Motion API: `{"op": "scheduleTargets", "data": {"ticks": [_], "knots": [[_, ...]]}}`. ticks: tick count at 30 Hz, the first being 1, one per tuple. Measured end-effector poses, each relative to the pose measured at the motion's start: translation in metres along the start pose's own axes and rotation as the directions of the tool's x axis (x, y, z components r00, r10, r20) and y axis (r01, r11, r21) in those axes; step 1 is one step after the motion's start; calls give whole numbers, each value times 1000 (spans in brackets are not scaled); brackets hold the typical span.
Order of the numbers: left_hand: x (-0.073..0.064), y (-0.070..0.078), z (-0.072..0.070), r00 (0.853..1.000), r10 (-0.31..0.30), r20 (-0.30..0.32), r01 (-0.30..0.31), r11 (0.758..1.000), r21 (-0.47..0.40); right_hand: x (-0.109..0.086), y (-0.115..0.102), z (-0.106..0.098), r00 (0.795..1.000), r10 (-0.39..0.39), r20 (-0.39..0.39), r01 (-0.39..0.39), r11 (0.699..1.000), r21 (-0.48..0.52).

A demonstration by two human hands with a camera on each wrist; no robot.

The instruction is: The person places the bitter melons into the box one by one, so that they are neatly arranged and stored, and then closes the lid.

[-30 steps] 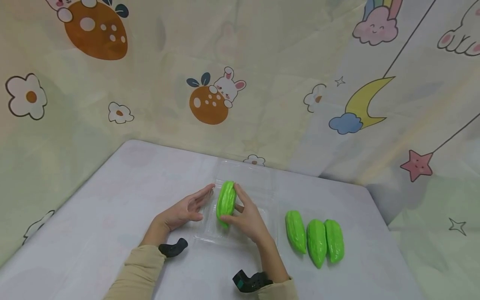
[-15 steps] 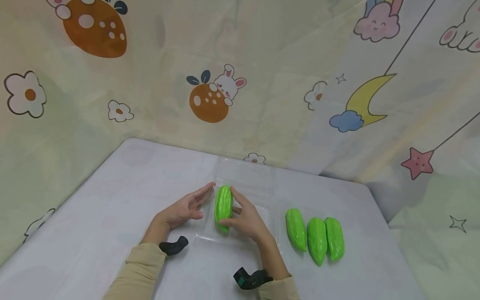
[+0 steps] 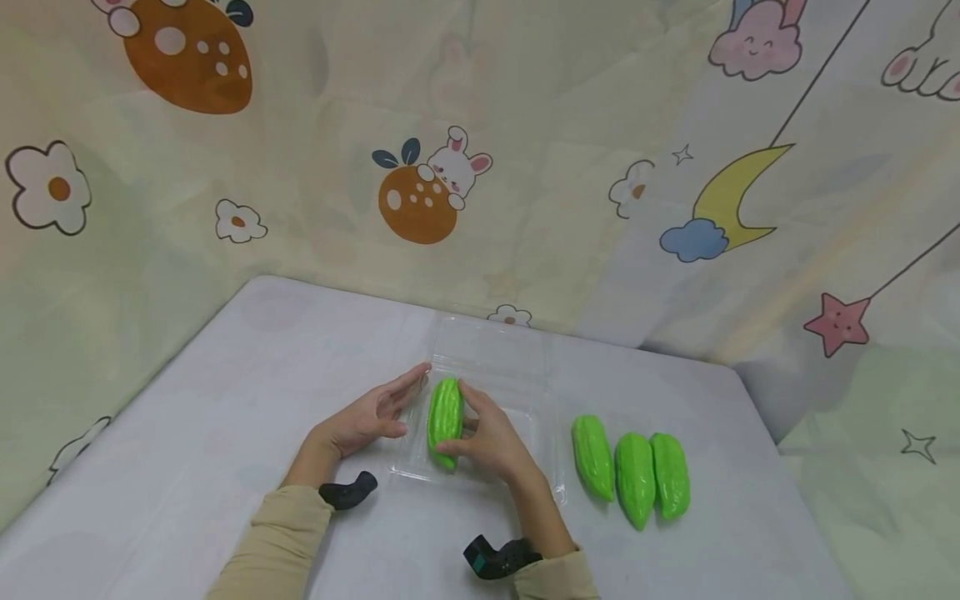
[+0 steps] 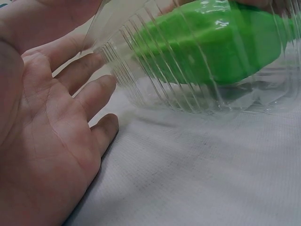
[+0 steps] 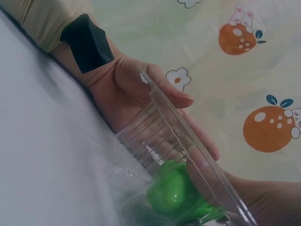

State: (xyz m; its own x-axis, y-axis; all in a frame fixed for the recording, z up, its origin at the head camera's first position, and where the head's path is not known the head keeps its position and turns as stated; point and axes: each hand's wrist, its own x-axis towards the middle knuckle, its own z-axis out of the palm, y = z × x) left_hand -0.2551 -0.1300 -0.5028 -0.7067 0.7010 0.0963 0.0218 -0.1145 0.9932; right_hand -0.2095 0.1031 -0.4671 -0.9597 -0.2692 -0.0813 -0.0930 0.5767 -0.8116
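A glossy green, ridged bitter melon [image 3: 446, 421] lies lengthwise within the left part of a clear plastic clamshell box [image 3: 420, 477]. My right hand [image 3: 491, 437] holds the melon, thumb near its front end and a fingertip near its far end. My left hand [image 3: 372, 421] is beside the box's left wall, fingers extended and palm turned towards it. In the left wrist view, its fingertips are right at the ribbed wall [image 4: 129, 70], with the melon [image 4: 207, 47] showing through the plastic. The right wrist view shows the melon [image 5: 171, 193] low inside the box, under my right fingers.
To the right of the box lie three more green bitter melons [image 3: 635, 479] in a row on the white table [image 3: 225, 400]. The box's transparent lid [image 3: 491, 342] is folded back towards the far table edge. A patterned cloth [image 3: 555, 208] hangs behind the table.
My right hand has lowered the bitter melon slightly towards the front left of the box. My left hand has stayed at the box's left side.
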Motion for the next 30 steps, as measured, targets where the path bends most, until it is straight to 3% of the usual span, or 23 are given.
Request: {"op": "scheduleTargets", "data": {"ticks": [10,17,30], "knots": [[2,-1,-1,1000,3,-5,-3,1000,-6,0,-4,-1,1000,24,-3,-24,999,-42],[2,-3,-2,1000,9,1,-9,1000,-8,0,-3,2,999,9,-33,-13,992,-124],[1,-5,-2,1000,21,9,-21,1000,-13,0,-5,2,999,-17,-37,9,982,-191]]}}
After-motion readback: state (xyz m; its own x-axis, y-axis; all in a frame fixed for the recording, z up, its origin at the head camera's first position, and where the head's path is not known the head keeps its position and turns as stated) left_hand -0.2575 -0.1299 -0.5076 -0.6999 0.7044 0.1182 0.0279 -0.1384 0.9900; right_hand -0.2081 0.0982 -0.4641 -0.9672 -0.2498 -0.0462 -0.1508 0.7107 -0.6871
